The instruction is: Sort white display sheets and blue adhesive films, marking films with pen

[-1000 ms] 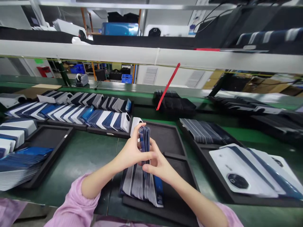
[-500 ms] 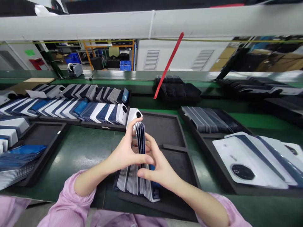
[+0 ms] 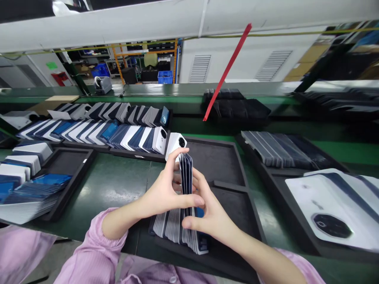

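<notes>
A small stack of dark blue phone back covers (image 3: 186,173) stands on edge between my two hands. My left hand (image 3: 170,193) wraps its left side, with the index finger over the top edge and the thumb across the front. From the right, my right hand (image 3: 209,205) closes on the same stack, its thumb low at the front. Below them a row of white and dark covers (image 3: 173,228) leans in a black tray (image 3: 237,209). Another white cover stack with a camera cutout (image 3: 175,142) stands just behind my left hand.
Trays of white, blue and grey covers (image 3: 133,138) line the back left. A black tray (image 3: 71,157) with fanned covers is at the left. To the right, another tray (image 3: 296,225) holds large white covers (image 3: 328,209). A red strip (image 3: 227,71) hangs from the overhead beam.
The view has turned a little to the left, so the surroundings sit further right. Both hands keep the same hold on the upright stack of covers.
</notes>
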The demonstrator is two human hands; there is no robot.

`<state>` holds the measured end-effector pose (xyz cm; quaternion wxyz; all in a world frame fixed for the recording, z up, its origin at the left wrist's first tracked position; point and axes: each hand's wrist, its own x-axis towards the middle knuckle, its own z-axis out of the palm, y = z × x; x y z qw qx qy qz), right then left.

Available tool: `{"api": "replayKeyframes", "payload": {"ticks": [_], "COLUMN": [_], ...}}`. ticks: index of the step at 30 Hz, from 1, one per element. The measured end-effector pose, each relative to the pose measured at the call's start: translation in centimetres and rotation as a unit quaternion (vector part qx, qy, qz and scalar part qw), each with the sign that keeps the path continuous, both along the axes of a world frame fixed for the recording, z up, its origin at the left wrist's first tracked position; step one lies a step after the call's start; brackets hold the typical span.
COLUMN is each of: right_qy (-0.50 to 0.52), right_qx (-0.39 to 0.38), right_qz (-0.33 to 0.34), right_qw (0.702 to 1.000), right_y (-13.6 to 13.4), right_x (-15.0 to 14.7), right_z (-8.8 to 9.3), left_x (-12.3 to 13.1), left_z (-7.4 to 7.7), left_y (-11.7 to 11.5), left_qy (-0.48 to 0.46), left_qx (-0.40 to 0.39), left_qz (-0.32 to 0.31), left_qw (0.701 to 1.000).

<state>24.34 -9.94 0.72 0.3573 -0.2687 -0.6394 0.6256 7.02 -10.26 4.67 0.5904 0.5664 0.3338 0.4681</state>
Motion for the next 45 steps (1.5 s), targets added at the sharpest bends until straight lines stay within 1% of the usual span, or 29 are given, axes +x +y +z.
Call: {"api": "replayKeyframes", "payload": {"ticks": [2, 3, 5, 7, 9, 11, 14, 16, 19, 23, 30, 34, 36, 38, 40, 42, 43, 44, 45], "right_qy": [0.005, 0.007, 0.015, 0.03, 0.042, 0.036, 0.018, 0.024, 0.044, 0.067, 0.032, 0.054, 0.047, 0.035, 0.026, 0.014, 0.005, 0.003, 0.013], "right_qx": [0.035, 0.066, 0.15, 0.239, 0.291, 0.29, 0.246, 0.233, 0.237, 0.249, 0.247, 0.269, 0.267, 0.275, 0.29, 0.289, 0.271, 0.237, 0.188], "right_qz": [-0.008, -0.019, -0.037, -0.04, -0.028, -0.027, -0.037, -0.04, -0.042, -0.046, -0.045, -0.044, -0.049, -0.075, -0.13, -0.192, -0.219, -0.238, -0.241], "right_qw": [0.999, 0.998, 0.988, 0.97, 0.955, 0.956, 0.968, 0.971, 0.97, 0.965, 0.967, 0.961, 0.961, 0.958, 0.948, 0.938, 0.937, 0.942, 0.952], "right_y": [0.2, 0.5, 1.4, 2.6, 3.7, 4.5, 5.0, 5.1, 5.1, 5.2, 5.0, 5.0, 4.9, 4.7, 4.3, 4.0, 3.9, 3.8, 3.8], "right_x": [-0.1, -0.1, 0.1, 0.5, 0.9, 1.2, 1.2, 1.1, 0.9, 0.9, 0.8, 0.5, 0.3, 0.3, 0.3, 0.3, 0.4, 0.4, 0.4], "right_z": [-0.4, -0.6, -1.3, -2.1, -2.8, -3.2, -3.2, -3.1, -3.1, -3.3, -1.9, -1.4, -1.2, -1.0, -0.8, -0.6, -0.6, -0.5, -0.3], "left_x": [-0.1, -0.1, -0.1, 0.0, 0.2, 0.3, 0.4, 0.4, 0.3, 0.4, 0.3, 0.2, 0.3, 0.4, 0.4, 0.2, 0.1, 0.0, -0.2], "left_z": [0.0, -0.1, -0.5, -0.9, -1.3, -1.6, -1.6, -1.6, -1.5, -1.3, -1.4, -1.3, -1.3, -1.4, -1.6, -1.8, -1.8, -1.8, -1.7], "left_y": [0.0, 0.1, 0.4, 0.8, 1.2, 1.4, 1.6, 1.6, 1.6, 1.6, 1.9, 2.0, 2.0, 1.9, 1.7, 1.3, 1.2, 1.0, 0.9], "left_qy": [0.023, 0.03, 0.039, 0.042, 0.051, 0.063, 0.067, 0.071, 0.082, 0.073, 0.065, 0.059, 0.066, 0.065, 0.048, 0.037, 0.044, 0.059, 0.077], "left_qx": [0.024, 0.049, 0.128, 0.23, 0.306, 0.343, 0.38, 0.4, 0.407, 0.409, 0.399, 0.403, 0.403, 0.399, 0.386, 0.344, 0.307, 0.263, 0.216], "left_qz": [-0.004, -0.008, -0.013, -0.01, -0.007, -0.007, -0.013, -0.019, -0.024, -0.027, -0.034, -0.038, -0.038, -0.013, 0.064, 0.153, 0.174, 0.171, 0.149], "left_qw": [0.999, 0.998, 0.991, 0.972, 0.951, 0.937, 0.922, 0.913, 0.91, 0.909, 0.914, 0.913, 0.912, 0.915, 0.919, 0.926, 0.935, 0.948, 0.962]}}
